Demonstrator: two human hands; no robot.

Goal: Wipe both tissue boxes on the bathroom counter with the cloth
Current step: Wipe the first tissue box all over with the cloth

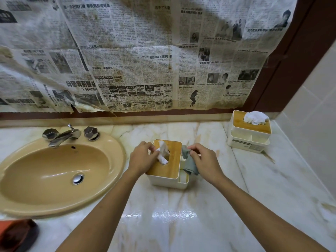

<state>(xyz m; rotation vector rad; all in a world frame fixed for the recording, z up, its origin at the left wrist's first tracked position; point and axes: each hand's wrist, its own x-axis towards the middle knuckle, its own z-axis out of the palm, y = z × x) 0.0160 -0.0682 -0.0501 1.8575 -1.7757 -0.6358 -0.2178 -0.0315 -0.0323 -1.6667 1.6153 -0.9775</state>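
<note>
Marble desk [181,224], foreground — glossy, pale with brownish veining; a dark reddish object [18,235] at 8 o'clock, cut off by the frame edge.

Near tissue box [168,176], centre — white body, wooden lid, side compartment on its 3 o'clock side. Left hand [141,159] rests on the lid's 9 o'clock edge, fingers pinching the white tissue [162,153] that sticks up from the slot. Right hand [203,160], at the box's 3 o'clock side, is closed around a grey-green cloth [189,162], which hangs over the side compartment.

Tan sink [54,171], 9 o'clock — oval basin, chrome drain, chrome faucet [63,135] with two faceted knobs behind it.

Far tissue box [250,132], 2 o'clock, in the desk's back corner — same make, tissue bunched on top, well apart from both hands.

Newspaper sheets [136,55], 12 o'clock — stained, covering the wall.
</note>
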